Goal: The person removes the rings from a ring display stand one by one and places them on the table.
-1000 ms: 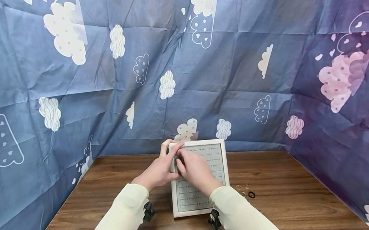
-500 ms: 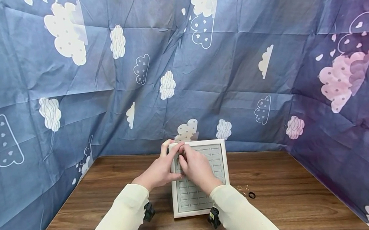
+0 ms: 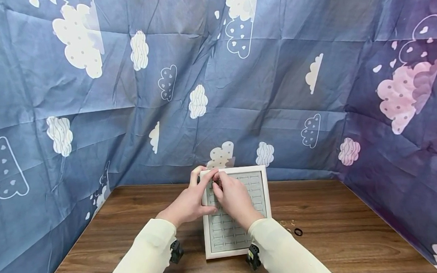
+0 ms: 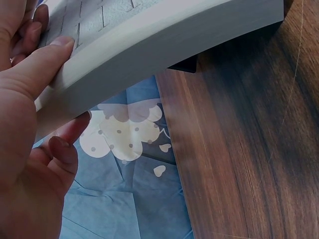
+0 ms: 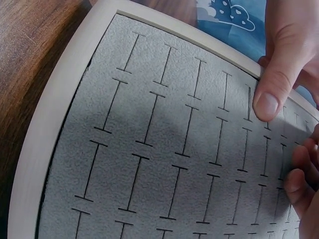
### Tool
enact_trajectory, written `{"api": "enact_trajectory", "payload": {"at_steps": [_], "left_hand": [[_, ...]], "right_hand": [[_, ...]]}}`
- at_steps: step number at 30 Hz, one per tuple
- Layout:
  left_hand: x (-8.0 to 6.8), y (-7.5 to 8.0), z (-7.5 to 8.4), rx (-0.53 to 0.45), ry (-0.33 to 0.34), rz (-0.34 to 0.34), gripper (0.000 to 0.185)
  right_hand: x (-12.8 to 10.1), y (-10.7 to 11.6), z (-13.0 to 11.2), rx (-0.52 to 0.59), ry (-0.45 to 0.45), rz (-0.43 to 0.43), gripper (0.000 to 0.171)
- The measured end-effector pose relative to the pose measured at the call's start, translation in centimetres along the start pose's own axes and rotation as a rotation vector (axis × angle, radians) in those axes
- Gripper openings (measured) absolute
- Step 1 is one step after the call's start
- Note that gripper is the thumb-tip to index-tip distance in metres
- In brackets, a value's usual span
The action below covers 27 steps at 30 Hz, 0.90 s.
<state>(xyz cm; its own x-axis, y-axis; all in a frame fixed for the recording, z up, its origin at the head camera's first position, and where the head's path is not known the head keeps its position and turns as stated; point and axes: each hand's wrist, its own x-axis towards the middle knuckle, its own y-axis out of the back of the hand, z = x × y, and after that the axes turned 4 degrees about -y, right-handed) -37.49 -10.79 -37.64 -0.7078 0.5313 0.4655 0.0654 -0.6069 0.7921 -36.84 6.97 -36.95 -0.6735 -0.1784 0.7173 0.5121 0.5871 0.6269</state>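
Up goes my right hand [image 3: 234, 199], from the middle rows of the ring display tray [image 3: 260, 201] a second ago to its far left corner, fingertips bunched on something too small to make out. My left hand [image 3: 188, 203] grips that corner, thumb lying along the white frame, fingers curled underneath. The tray sits propped on the bench [image 3: 344, 212], tilted toward me, near the cloud-print backdrop [image 3: 86, 121]. I judge it light and rigid at the frame, with soft grey felt [image 5: 149, 149] cut by slits, so the frame edge is the place to hold, not the padding. Loose rings [image 3: 290, 226] lie just right of it, tiny, probably slippery, best pinched by the band.
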Motion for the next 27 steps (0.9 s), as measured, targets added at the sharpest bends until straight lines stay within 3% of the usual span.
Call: {"api": "enact_trajectory", "payload": {"at_steps": [27], "left_hand": [[-0.03,0.03,-0.07,-0.001,0.001,-0.003,0.105]], "right_hand": [[-0.11,0.94,0.54,0.076,0.069,-0.003,0.009]]}}
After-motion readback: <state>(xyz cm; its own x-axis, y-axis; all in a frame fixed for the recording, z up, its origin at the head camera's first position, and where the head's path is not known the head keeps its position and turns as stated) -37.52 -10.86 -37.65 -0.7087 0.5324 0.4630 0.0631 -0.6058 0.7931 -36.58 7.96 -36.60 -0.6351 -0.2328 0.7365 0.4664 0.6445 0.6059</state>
